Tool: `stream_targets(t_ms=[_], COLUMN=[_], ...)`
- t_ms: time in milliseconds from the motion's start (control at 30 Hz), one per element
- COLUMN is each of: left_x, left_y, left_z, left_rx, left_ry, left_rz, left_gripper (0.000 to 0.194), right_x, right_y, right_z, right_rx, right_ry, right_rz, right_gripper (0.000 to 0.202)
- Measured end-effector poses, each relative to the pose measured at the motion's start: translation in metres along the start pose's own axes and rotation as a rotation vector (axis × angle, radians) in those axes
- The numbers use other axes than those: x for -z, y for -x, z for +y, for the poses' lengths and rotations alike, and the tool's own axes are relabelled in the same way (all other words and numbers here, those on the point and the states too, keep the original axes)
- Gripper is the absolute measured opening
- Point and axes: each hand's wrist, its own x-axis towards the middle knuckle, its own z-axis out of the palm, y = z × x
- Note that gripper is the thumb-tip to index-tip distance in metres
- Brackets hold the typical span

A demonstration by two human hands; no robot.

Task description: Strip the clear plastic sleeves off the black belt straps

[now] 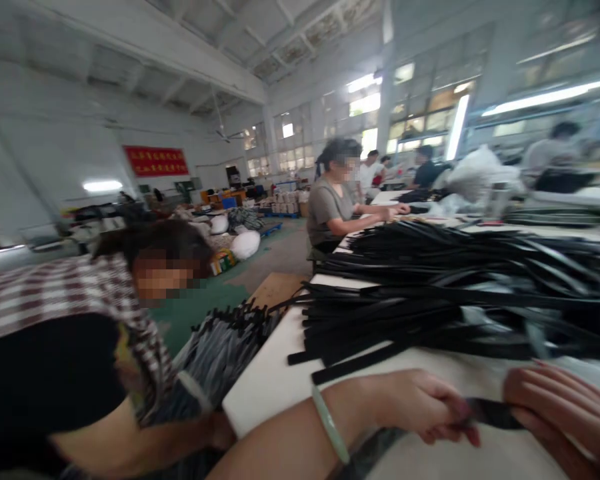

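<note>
My left hand (425,407), with a pale green bangle (329,420) on its forearm, pinches one end of a short visible stretch of black strap (495,413). My right hand (565,417) is closed on the same strap a little to the right, so the strap spans the gap between both hands. The hands are over the white tabletop (410,460) near its front edge. Behind them lies a big heap of black straps (370,323), their ends pointing left. Where the held strap runs past my hands is hidden.
At left a person in a checked shirt (95,280) bends beside the table, near a bundle of grey strips (220,360) with black ends. Farther along the table a person in a grey top (330,207) works. White plastic bags (480,170) sit at the back right.
</note>
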Motion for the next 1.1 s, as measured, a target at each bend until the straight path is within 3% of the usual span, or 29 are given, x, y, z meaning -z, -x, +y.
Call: stream_targets(t_ms=[33,100,200,433,600,700,867,1100], left_x=[-0.003,-0.006,-0.005,-0.013,-0.012,-0.013,-0.017,-0.021], left_y=[0.006,0.015,0.015,-0.001,-0.006,-0.002,0.006,0.008], left_z=[0.005,0.014,0.020,0.008,0.005,0.010,0.018,0.019], left_rx=[-0.033,-0.087,-0.109,-0.004,-0.046,-0.116,-0.190,-0.227], left_ry=[0.022,0.015,-0.001,0.011,-0.014,-0.158,-0.330,-0.403], left_rz=[0.082,0.087,0.023,0.086,0.105,0.195,0.303,0.332], left_gripper=[0.025,0.028,0.039,0.056,0.057,0.058,0.059,0.054], right_x=[0.028,0.074,0.103,0.082,0.083,0.082,0.078,0.081], right_y=[0.005,0.011,0.007,-0.003,0.004,0.003,0.000,0.000], right_z=[0.006,0.010,0.004,-0.023,-0.015,-0.011,-0.006,-0.006], right_rx=[-0.006,-0.017,-0.071,-0.054,-0.093,-0.105,-0.301,-0.174], right_ry=[0.066,0.251,0.397,0.285,0.266,0.217,0.149,0.169], right_rz=[-0.012,-0.153,-0.277,-0.374,-0.371,-0.309,-0.036,-0.134], right_gripper=[0.035,0.021,0.024,0.021,0.018,0.015,0.023,0.020])
